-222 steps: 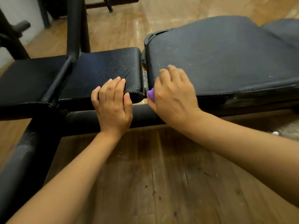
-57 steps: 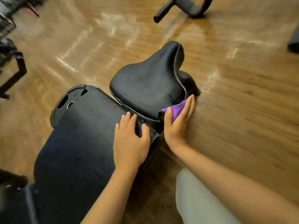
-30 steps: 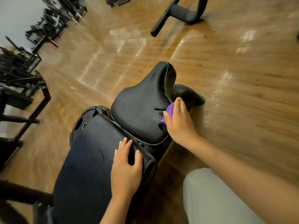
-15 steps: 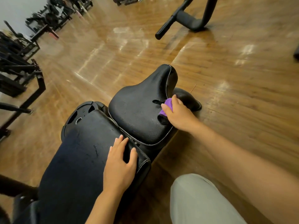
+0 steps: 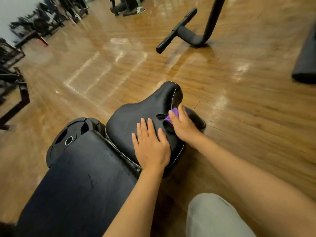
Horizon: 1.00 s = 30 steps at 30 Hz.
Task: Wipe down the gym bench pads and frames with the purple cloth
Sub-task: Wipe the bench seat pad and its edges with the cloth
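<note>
A black gym bench runs from the lower left toward the middle. Its long back pad point(image 5: 82, 171) is nearest me, and the curved seat pad point(image 5: 136, 113) with white piping rises beyond it. My left hand point(image 5: 150, 146) lies flat with straight fingers on the near part of the seat pad. My right hand point(image 5: 183, 125) holds the purple cloth point(image 5: 171, 115) against the seat pad's right side, beside a small tear in the cover. Only a corner of the cloth shows above my fingers.
A black weight plate point(image 5: 68, 135) lies on the floor left of the bench. A black machine foot with a handle bar point(image 5: 186, 34) stands on the wooden floor farther back. Dark racks point(image 5: 13, 77) line the left edge, and my grey-trousered knee point(image 5: 215, 218) is at the bottom right.
My left hand has moved forward from the back pad's end onto the seat pad. My right hand with the cloth has stayed at the seat pad's right side, near the tear.
</note>
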Each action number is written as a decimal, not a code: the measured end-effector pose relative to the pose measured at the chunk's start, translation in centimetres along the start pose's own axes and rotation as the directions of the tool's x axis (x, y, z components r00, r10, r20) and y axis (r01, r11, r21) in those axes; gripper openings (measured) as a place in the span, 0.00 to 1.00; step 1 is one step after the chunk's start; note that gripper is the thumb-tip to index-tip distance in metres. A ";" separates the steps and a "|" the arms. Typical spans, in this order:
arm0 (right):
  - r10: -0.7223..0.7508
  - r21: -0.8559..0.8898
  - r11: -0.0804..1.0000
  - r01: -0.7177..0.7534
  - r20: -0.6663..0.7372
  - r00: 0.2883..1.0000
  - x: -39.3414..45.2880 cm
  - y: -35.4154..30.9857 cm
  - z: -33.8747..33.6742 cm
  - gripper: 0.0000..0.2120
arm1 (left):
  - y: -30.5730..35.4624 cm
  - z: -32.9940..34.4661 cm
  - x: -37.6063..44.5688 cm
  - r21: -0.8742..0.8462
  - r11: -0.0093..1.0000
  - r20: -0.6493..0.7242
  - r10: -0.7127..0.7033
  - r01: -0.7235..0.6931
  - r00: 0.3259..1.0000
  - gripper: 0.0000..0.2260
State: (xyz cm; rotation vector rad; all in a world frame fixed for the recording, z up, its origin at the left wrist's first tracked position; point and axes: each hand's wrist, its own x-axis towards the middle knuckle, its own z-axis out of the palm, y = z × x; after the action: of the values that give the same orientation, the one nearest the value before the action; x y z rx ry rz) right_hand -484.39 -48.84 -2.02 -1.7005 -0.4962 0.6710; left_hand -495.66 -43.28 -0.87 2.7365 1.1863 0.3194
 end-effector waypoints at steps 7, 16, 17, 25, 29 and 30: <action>0.013 0.005 1.000 -0.013 -0.508 0.861 10.5 -3.4 0.9 0.29 | -0.1 0.4 0.1 0.021 1.000 -0.061 0.009 -0.008 0.998 0.29; -0.012 0.261 0.965 -0.036 0.181 0.983 1.6 0.9 -0.6 0.35 | -0.1 0.5 0.1 0.028 0.999 -0.067 0.021 -0.020 0.998 0.29; 0.004 0.214 0.975 -0.056 0.235 0.972 0.9 1.1 -1.0 0.35 | -0.2 0.6 0.1 0.030 0.999 -0.072 0.024 -0.022 0.997 0.28; -0.012 0.091 0.994 0.052 -0.391 0.920 8.8 -2.0 1.2 0.32 | -0.2 0.7 0.2 0.016 0.999 -0.117 0.036 -0.035 0.992 0.29; -0.087 0.100 0.984 0.147 -0.450 0.889 10.7 -1.8 0.3 0.29 | -0.1 0.6 0.0 0.015 0.999 -0.123 0.030 -0.028 0.992 0.30; -0.096 0.175 0.966 0.189 -0.437 0.894 10.1 -1.5 0.2 0.30 | 0.0 0.6 0.1 0.011 1.000 -0.119 0.028 -0.027 0.992 0.29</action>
State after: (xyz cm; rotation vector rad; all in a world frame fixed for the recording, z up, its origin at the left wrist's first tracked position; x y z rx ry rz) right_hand -477.04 -41.83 -2.35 -1.5293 -0.2251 0.2200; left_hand -495.50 -43.24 -1.41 2.7785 1.1806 0.4885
